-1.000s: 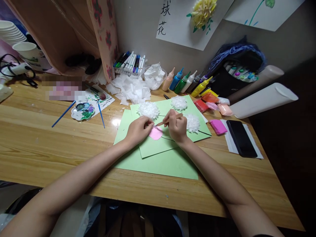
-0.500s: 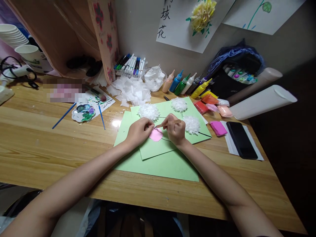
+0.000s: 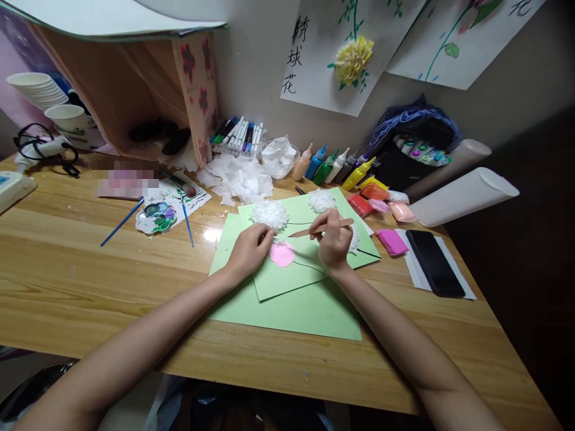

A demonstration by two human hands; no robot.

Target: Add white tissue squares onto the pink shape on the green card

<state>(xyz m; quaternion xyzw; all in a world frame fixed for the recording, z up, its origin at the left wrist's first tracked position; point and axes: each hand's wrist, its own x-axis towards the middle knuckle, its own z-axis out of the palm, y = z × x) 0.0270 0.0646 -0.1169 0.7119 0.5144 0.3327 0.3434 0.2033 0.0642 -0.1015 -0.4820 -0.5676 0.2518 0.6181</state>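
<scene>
My right hand (image 3: pixel 335 242) grips a brown, pointed wooden stick (image 3: pixel 300 233), its tip held left over the green card (image 3: pixel 287 284). My left hand (image 3: pixel 250 250) rests on the card's left side, fingers curled together beside a flat pink clay disc (image 3: pixel 282 255); whether something small sits between the fingertips is hidden. White paper bits show along the disc's top edge. Fluffy white paper flowers stand on the card: one (image 3: pixel 269 214) above my left hand, one (image 3: pixel 321 200) at the back, and one (image 3: pixel 354 240) partly behind my right hand. Thin dark stem lines are drawn there.
A second green sheet (image 3: pixel 309 320) lies beneath the card. Behind are white tissue pieces (image 3: pixel 242 178), a bowl (image 3: pixel 281 158), markers (image 3: pixel 238 134) and paint bottles (image 3: pixel 323 167). Clay packets (image 3: pixel 390 242) and a phone (image 3: pixel 435 263) are right; a palette (image 3: pixel 156 216) and brushes (image 3: pixel 121 221) left.
My right hand has drawn the stick back to the right, away from the pink disc and my left fingertips. More of the disc and its white bits shows. The camera view has shifted.
</scene>
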